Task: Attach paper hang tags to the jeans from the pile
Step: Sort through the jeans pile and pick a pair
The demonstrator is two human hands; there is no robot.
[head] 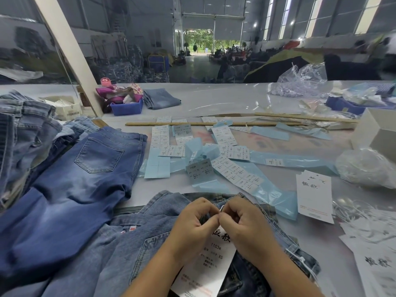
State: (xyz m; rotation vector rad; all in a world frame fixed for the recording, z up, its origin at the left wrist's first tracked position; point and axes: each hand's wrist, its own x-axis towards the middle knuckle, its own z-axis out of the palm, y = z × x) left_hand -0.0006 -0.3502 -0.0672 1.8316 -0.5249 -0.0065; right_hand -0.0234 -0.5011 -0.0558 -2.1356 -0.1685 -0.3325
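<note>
Factory hall, long grey work table (235, 99) under the hands. Nearest: a white hang tag (205, 266) printed with black characters lies on light-wash jeans (137, 243), directly beneath and nearer than the fingers, partly covered by both wrists. Left hand (192, 224) and right hand (246, 221) meet knuckle to knuckle above the tag's top end; fingers of both are curled tight, tips pinching something small and pale at the point where they touch, too small to identify. Denim waistband lies just beyond the fingertips.

Left of the fingers: dark blue jeans (70, 185) spread flat, back pocket up, and past them a heap of more jeans (25, 129). Right of the fingers: a stack of white tags (314, 198), well apart. Beyond the fingers: scattered size-sticker sheets (233, 168) on pale blue backing. Farther still: a wooden ruler (192, 123), a blue plastic bin (126, 108), folded jeans (160, 98), crumpled clear plastic bags (300, 82). Far back, an open doorway with greenery.
</note>
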